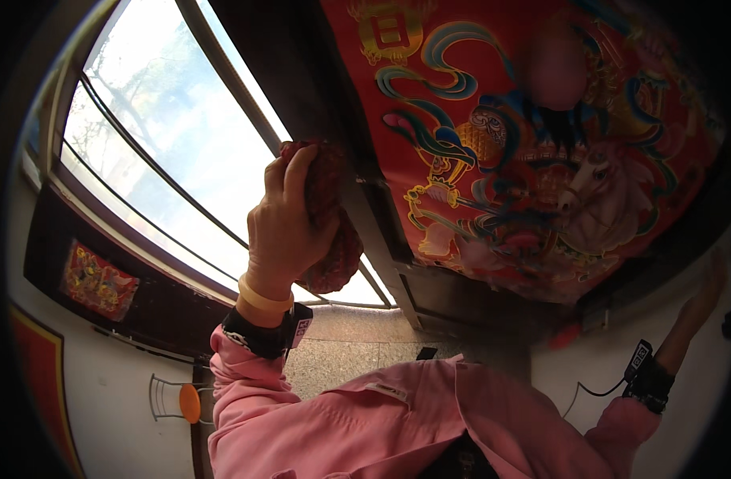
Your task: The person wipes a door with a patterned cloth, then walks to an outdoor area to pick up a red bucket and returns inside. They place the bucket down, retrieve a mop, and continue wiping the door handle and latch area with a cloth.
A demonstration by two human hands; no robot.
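Observation:
My left hand (287, 221) is raised and closed around a dark red, bunched cloth (329, 239), pressed against the edge of a dark door or its frame (341, 120). Right of it, a large red poster (497, 149) with a robed figure and a white horse covers the door panel. My right hand (709, 278) is stretched out at the far right, in shadow near the white wall; its fingers are too dark to read. Both wrists carry black bands with small devices.
A bright doorway or window opening (162, 138) lies at the left. Another dark door panel with a small red picture (99, 279) stands at the lower left. Below it are a chair with an orange seat (189, 403) and a white wall (120, 383). Speckled stone floor (335, 359) shows beneath.

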